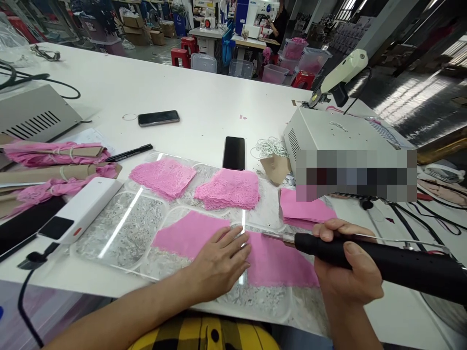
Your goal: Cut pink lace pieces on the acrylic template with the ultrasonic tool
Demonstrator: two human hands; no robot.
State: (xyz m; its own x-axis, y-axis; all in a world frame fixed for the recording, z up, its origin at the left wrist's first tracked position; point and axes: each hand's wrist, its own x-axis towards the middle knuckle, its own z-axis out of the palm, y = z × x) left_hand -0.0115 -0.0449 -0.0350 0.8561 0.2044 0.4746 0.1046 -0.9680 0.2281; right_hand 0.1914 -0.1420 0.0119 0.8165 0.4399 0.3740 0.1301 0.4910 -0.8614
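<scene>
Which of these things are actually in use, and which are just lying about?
In use: left hand pressing pink fabric on clear template; right hand gripping black hot cutter.
Lying about: two phones, black pen, lace stacks.

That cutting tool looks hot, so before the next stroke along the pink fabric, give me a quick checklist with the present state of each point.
1. Left hand flat on the pink fabric, holding it down: ok.
2. Right hand closed around the black cutting tool: ok.
3. Metal tip clear of the left fingers: not ok, it lies right beside them.
4. Fabric lies on the clear template, not bare table: ok.
5. Tool cable free of the work: cannot tell, it runs off to the right.
6. Tip heated: cannot tell.
</scene>
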